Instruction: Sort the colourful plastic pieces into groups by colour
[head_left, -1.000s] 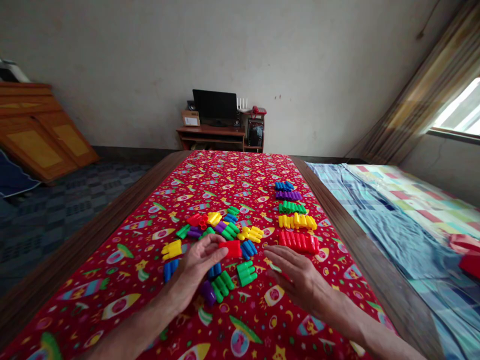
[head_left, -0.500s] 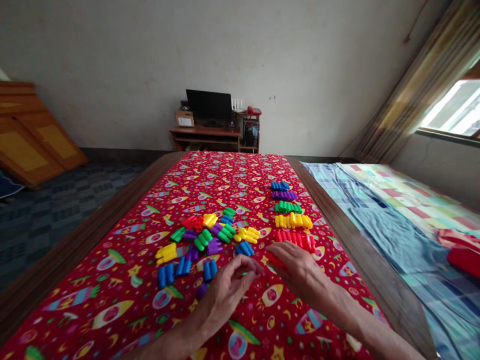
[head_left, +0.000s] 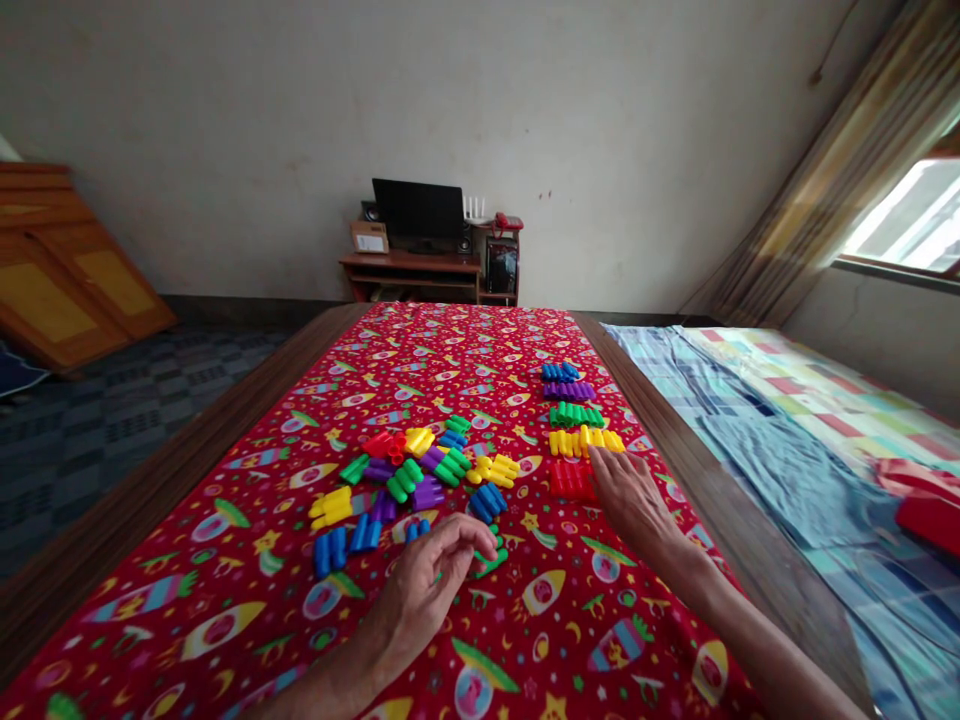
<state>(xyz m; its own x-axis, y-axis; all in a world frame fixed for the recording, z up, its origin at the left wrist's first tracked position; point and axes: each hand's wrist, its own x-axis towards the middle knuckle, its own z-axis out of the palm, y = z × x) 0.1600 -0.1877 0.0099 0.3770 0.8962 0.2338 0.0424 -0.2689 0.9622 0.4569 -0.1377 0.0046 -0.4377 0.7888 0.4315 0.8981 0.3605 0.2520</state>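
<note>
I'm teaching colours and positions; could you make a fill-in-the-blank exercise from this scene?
The red block row is partly hidden by the person's ____ hand.
The row between the green row and the red one is ____.
The farthest row is ____.
Missing words: right; yellow; blue.

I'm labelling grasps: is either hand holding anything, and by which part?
The right hand covers part of the red row; whether it grips anything there is hidden. No held thing shows in the left hand.
</note>
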